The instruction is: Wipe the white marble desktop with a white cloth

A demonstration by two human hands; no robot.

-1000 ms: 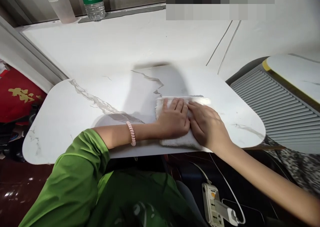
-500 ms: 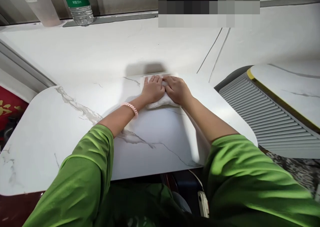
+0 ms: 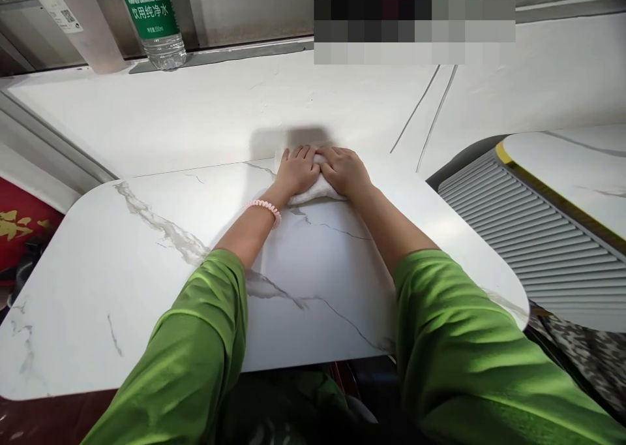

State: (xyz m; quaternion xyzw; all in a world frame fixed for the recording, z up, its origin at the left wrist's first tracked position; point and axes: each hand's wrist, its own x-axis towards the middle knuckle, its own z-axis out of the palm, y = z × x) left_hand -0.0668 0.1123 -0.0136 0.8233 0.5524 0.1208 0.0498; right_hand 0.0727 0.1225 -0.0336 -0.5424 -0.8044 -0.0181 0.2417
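Cloth (image 3: 317,193) lies on the white tabletop (image 3: 317,331), along its far edge, in my head feed. I see the left hand (image 3: 297,173) and right hand (image 3: 347,172) side by side on top — fingers stretched out, laid over it rather than clenched, probably to spread pressure evenly. Both arms (image 3: 247,236) reach nearly straight — likely because the cloth sits so far out. A bottle (image 3: 154,24) stands on the ledge (image 3: 244,55).

1. The cloth (image 3: 320,192) is lying on the worktop (image 3: 147,327), right up by its far edge, before the wall (image 3: 220,119).
2. The left hand (image 3: 297,172) and right hand (image 3: 346,172) are resting side by side on the cloth!
3. Up behind, a bottle (image 3: 155,24) is standing on the ledge (image 3: 254,54), a container (image 3: 90,37) just to its left.
4. And another table (image 3: 577,174) is sitting off past the worktop's right end.
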